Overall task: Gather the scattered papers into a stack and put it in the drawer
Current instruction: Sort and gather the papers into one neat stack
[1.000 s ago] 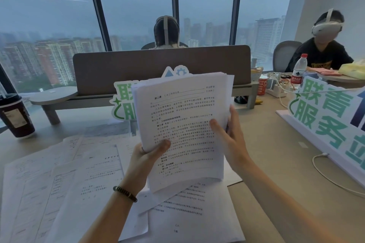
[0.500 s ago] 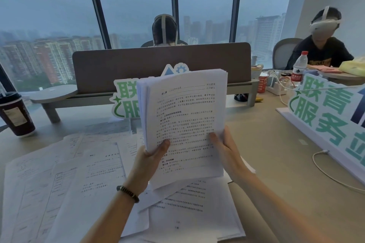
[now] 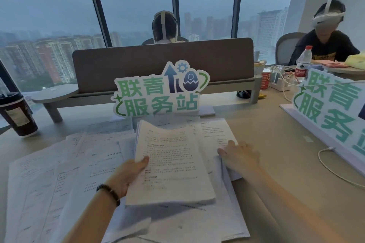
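On the near centre of the desk (image 3: 266,144), the gathered stack (image 3: 171,162) lies tilted over the loose sheets, its left edge pinched by the left hand (image 3: 126,175): thumb on top of the front page, fingers hidden underneath. The right hand (image 3: 240,157) rests flat and nearly fully open on the papers just right of the stack, fingers extended, gripping nothing.

Remaining loose sheets (image 3: 59,183) spread to the left and near side, overlapping one another; more lie under and to the right of the stack. No drawer is visible in this view.

Procedure for the step in hand, judged from the current layout:

1. Keep the left-hand pinch firm at the stack's left edge. The pages look thin and fan slightly at the far corner, so a loose grip would likely let them splay.
2. Use the flat right hand to slide the sheets under it toward the stack, then lift them by one edge rather than from the middle, which would crease them.
3. Add each pickup to the same face of the stack so edges can be squared later.
4. Work outward: right side first, then the left spread.
5. Tap the long edge on the desk to align before transport.

Caution: the cup (image 3: 17,116) at far left stands near the outermost sheets; pull paper away from it slowly. The standing sign (image 3: 158,92) sits just beyond the far sheets and may tip if they are dragged.
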